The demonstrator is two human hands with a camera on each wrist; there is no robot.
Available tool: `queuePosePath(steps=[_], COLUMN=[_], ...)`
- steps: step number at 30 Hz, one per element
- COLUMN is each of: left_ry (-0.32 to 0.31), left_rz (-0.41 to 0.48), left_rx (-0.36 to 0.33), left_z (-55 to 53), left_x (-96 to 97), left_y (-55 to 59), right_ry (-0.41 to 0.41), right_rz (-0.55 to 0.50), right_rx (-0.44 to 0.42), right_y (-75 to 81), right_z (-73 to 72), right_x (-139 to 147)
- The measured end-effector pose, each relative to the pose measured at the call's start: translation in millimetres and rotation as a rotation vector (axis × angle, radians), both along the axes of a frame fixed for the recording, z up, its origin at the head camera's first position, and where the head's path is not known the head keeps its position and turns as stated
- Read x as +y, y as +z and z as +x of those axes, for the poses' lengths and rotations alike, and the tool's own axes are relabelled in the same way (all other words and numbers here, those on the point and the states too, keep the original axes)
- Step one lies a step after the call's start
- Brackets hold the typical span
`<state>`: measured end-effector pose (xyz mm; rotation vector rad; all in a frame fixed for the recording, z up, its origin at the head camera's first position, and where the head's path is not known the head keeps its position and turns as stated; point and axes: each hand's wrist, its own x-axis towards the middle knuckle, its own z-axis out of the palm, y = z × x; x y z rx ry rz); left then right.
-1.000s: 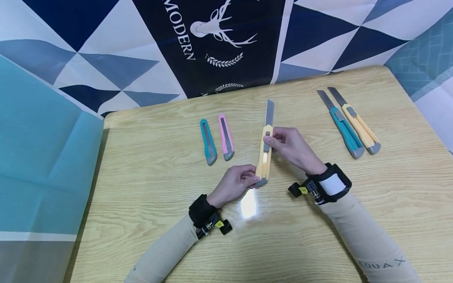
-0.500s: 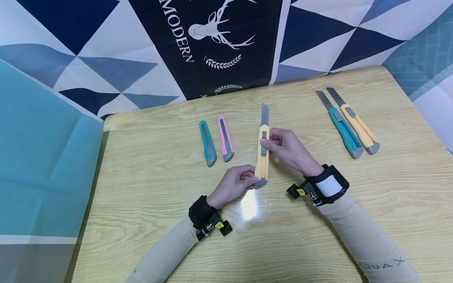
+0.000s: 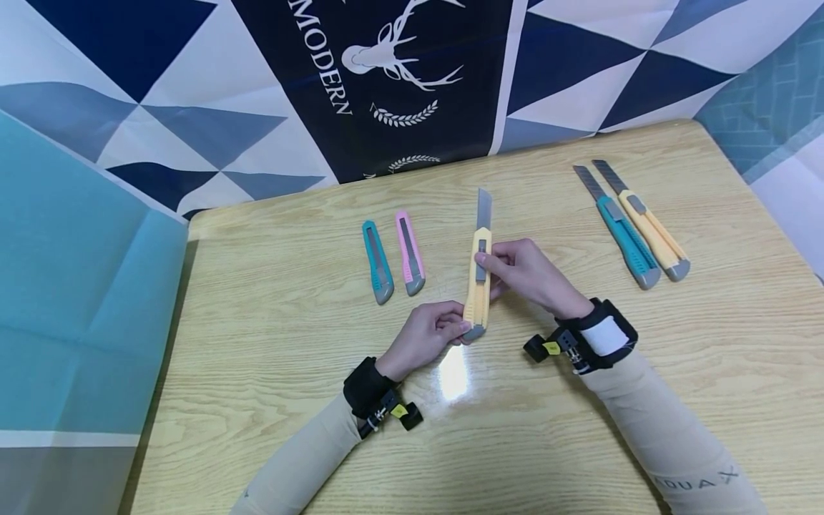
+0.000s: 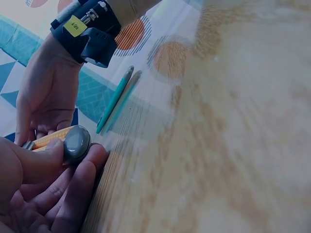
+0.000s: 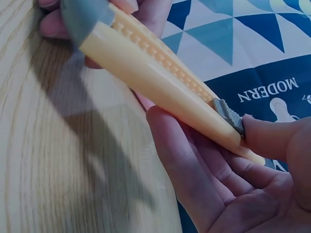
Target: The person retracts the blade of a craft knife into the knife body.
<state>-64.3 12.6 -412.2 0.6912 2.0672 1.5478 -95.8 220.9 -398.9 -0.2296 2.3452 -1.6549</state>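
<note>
From the head, the yellow knife is held near the middle of the table. It lies long from 6 o'clock to nearly 12, its blade pointing at 12. From the left wrist, the left hand pinches the gray end, likely to keep it steady. From the right wrist, the right hand curls its fingers under the knife, thumb on the gray slider, probably to reach it easily.

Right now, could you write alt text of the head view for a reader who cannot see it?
Left hand and right hand hold a yellow knife, blade out, above a wooden table. A teal knife and pink knife lie to the left; a longer teal knife and second yellow knife, to the right.
</note>
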Motion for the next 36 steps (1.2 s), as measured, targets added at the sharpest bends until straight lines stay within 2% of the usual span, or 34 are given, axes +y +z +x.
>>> queuePosePath(steps=[5,17,28,32,36], left_ry=[0.008,-0.015,-0.018,-0.022,-0.020], left_rz=[-0.016,0.006,0.013,0.014,0.010], left_rx=[0.016,0.007,0.002,0.001,-0.002], left_z=[1.0,-0.1,-1.4,-1.5,-1.5], left_x=[0.4,-0.9,-1.6,-1.7,-1.5], left_y=[-0.4,-0.4,-1.6,-1.9,-1.7], right_ry=[0.015,0.009,-0.010,-0.002,0.042], right_rz=[0.013,-0.035,0.007,0.038,0.018], right_rx=[0.039,0.051,0.047,0.015,-0.044], right_y=[-0.3,-0.6,-4.6,-4.3,-4.4], right_z=[0.0,1.7,-0.6,0.6,1.0], right_x=[0.9,-4.0,-5.7,-4.1,-2.3])
